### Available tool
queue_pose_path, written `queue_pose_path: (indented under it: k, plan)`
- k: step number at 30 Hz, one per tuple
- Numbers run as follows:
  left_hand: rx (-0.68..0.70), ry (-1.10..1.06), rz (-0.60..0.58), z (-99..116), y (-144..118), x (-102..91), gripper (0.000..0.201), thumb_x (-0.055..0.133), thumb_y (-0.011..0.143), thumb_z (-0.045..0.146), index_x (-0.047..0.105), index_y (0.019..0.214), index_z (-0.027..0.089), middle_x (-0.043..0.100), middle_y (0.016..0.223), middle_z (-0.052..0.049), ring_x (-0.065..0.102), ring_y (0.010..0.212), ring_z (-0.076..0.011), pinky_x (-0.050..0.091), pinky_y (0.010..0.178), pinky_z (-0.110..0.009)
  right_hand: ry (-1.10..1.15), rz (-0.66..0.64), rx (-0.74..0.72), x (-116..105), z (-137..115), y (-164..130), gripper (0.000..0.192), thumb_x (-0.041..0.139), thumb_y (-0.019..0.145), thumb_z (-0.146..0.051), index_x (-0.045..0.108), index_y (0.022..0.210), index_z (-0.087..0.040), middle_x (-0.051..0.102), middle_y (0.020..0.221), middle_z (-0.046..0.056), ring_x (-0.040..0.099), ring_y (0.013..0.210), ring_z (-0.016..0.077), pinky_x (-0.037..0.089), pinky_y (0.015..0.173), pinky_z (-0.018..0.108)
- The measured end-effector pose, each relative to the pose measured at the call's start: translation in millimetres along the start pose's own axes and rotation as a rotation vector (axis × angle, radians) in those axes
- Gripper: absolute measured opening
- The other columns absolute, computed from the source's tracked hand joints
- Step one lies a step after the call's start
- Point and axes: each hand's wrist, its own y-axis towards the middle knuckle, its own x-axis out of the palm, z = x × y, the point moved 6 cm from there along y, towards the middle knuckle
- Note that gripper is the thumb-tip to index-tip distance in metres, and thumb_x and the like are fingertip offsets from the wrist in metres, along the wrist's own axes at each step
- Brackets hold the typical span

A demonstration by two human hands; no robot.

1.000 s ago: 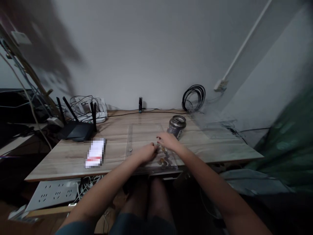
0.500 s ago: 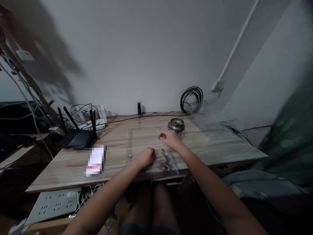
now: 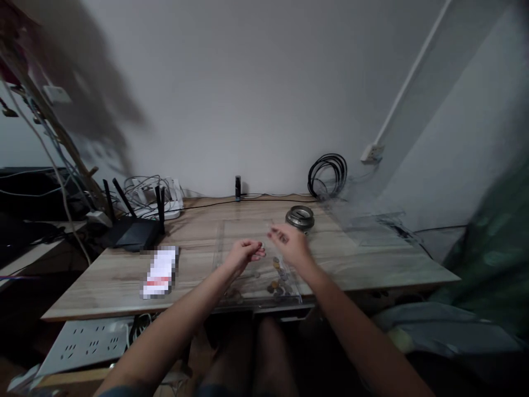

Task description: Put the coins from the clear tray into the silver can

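A small coin (image 3: 262,246) seems pinched between left hand (image 3: 243,255) and right hand (image 3: 291,245) fingertips above the coins (image 3: 278,285); if fumbled, it could be lost off the tabletop (image 3: 198,242).

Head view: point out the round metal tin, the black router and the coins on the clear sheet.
round metal tin (image 3: 300,216), head view, on its top rim.
black router (image 3: 131,239), head view, on its flat top.
coins (image 3: 279,286), head view, on the cluster near the desk's front edge.
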Motion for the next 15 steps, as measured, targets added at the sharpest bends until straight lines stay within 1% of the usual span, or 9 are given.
queue_pose_path:
  k: [1, 3, 5, 6, 8, 10, 12, 13, 15]
  plan:
    - [-0.005, -0.104, -0.004, 4, -1, 2.6, 0.019, 0.065, 0.064, 0.029, 0.061, 0.07, 0.011, 0.063, 0.065, -0.005, 0.059, 0.06, -0.0111, 0.044, 0.054, -0.02, 0.064, -0.038, -0.023, 8, -13, -12, 0.026, 0.048, 0.077, -0.025, 0.064, 0.096, -0.02, 0.066, 0.086, 0.005, 0.057, 0.071, 0.0152, 0.043, 0.067, 0.027]
    - [0.004, -0.2, -0.004, 11, -2, 8.7, 0.021, 0.069, 0.06, 0.028, 0.06, 0.069, 0.011, 0.063, 0.064, -0.005, 0.059, 0.06, -0.0103, 0.044, 0.055, -0.019, 0.113, -0.065, -0.028, 14, -28, -25, 0.025, 0.047, 0.078, -0.023, 0.064, 0.096, -0.019, 0.066, 0.083, 0.005, 0.056, 0.067, 0.0141, 0.043, 0.064, 0.026]
    - [0.016, -0.176, -0.039, 14, -2, 16.7, 0.024, 0.066, 0.063, 0.031, 0.062, 0.075, 0.011, 0.064, 0.071, -0.007, 0.06, 0.065, -0.0116, 0.045, 0.057, -0.019, 0.091, -0.051, -0.009, 8, -27, -21, 0.022, 0.048, 0.077, -0.023, 0.066, 0.088, -0.019, 0.065, 0.077, 0.004, 0.055, 0.065, 0.0136, 0.042, 0.062, 0.025]
    - [0.017, -0.113, -0.061, 12, -2, 19.8, 0.026, 0.062, 0.067, 0.034, 0.062, 0.08, 0.011, 0.065, 0.076, -0.008, 0.061, 0.069, -0.0127, 0.045, 0.058, -0.02, 0.069, -0.042, 0.015, 1, -19, -13, 0.02, 0.049, 0.076, -0.023, 0.067, 0.084, -0.018, 0.064, 0.074, 0.004, 0.054, 0.063, 0.0132, 0.041, 0.061, 0.024]
    - [0.03, 0.152, -0.071, 7, -2, 20.0, 0.028, 0.056, 0.072, 0.035, 0.062, 0.087, 0.012, 0.065, 0.082, -0.009, 0.06, 0.074, -0.0148, 0.046, 0.061, -0.023, -0.009, 0.008, 0.119, -17, 10, 11, 0.019, 0.05, 0.074, -0.025, 0.067, 0.08, -0.019, 0.065, 0.072, 0.003, 0.053, 0.061, 0.0129, 0.04, 0.059, 0.024]
    - [0.082, 0.578, -0.059, 3, -3, 14.1, 0.024, 0.056, 0.071, 0.03, 0.063, 0.085, 0.012, 0.064, 0.083, -0.009, 0.059, 0.077, -0.0171, 0.045, 0.066, -0.027, -0.144, 0.056, 0.267, -34, 47, 37, 0.019, 0.053, 0.071, -0.026, 0.067, 0.081, -0.019, 0.066, 0.075, 0.003, 0.055, 0.064, 0.0139, 0.039, 0.058, 0.024]
    - [0.157, 1.015, -0.116, -2, -8, 10.3, 0.02, 0.059, 0.066, 0.024, 0.065, 0.081, 0.013, 0.063, 0.086, -0.01, 0.058, 0.082, -0.0203, 0.043, 0.074, -0.03, -0.286, 0.0, 0.366, -39, 78, 58, 0.017, 0.055, 0.067, -0.025, 0.068, 0.077, -0.02, 0.066, 0.076, 0.003, 0.056, 0.068, 0.015, 0.038, 0.058, 0.023]
    - [0.178, 1.167, -0.16, -5, -11, 8.7, 0.021, 0.059, 0.066, 0.024, 0.065, 0.083, 0.014, 0.062, 0.089, -0.011, 0.058, 0.083, -0.0212, 0.042, 0.076, -0.031, -0.339, -0.036, 0.394, -39, 89, 66, 0.016, 0.056, 0.065, -0.025, 0.068, 0.075, -0.021, 0.066, 0.076, 0.003, 0.056, 0.069, 0.0154, 0.038, 0.058, 0.023]
    - [0.171, 1.345, -0.252, -10, -20, 5.9, 0.026, 0.058, 0.066, 0.025, 0.064, 0.089, 0.016, 0.06, 0.094, -0.011, 0.058, 0.082, -0.021, 0.042, 0.073, -0.029, -0.403, -0.086, 0.425, -37, 102, 73, 0.015, 0.056, 0.064, -0.023, 0.068, 0.073, -0.022, 0.066, 0.077, 0.003, 0.056, 0.071, 0.0161, 0.038, 0.059, 0.024]
